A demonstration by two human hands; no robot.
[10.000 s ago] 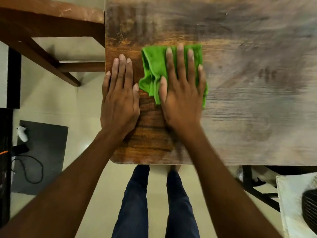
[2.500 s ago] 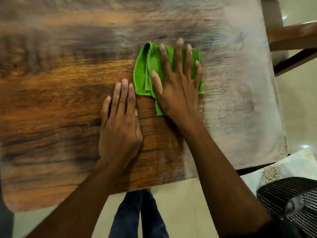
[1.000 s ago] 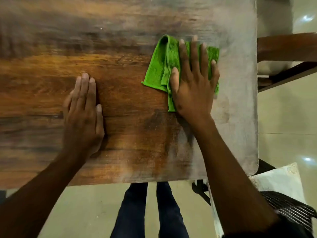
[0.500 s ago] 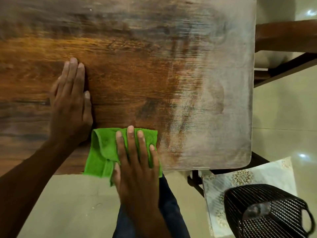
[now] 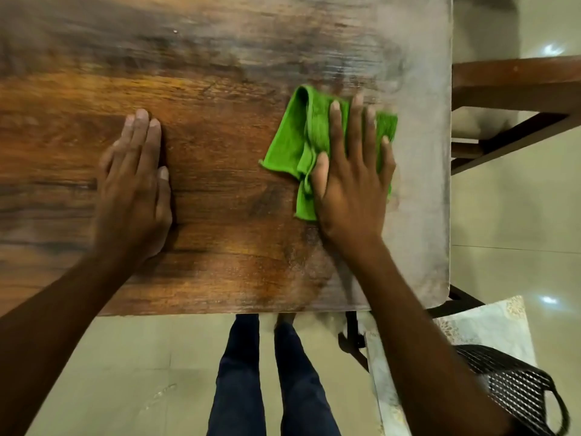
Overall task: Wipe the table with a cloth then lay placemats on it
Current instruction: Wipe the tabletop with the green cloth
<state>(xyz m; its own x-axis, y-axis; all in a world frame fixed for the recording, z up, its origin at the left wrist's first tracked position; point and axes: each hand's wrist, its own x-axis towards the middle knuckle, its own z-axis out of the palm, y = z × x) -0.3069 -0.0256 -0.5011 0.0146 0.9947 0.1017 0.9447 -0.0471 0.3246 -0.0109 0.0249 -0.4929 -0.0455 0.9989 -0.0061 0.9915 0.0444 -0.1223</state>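
Pale glossy floor tiles (image 5: 503,215) run under everything, throwing back small bright spots of light on the right. A brown wooden bench (image 5: 515,83) on dark legs stands there too. Lower right, a patterned pale mat (image 5: 490,328) lies beneath a black mesh basket (image 5: 518,394).

wooden table (image 5: 220,199) — green cloth (image 5: 292,146), hands flat
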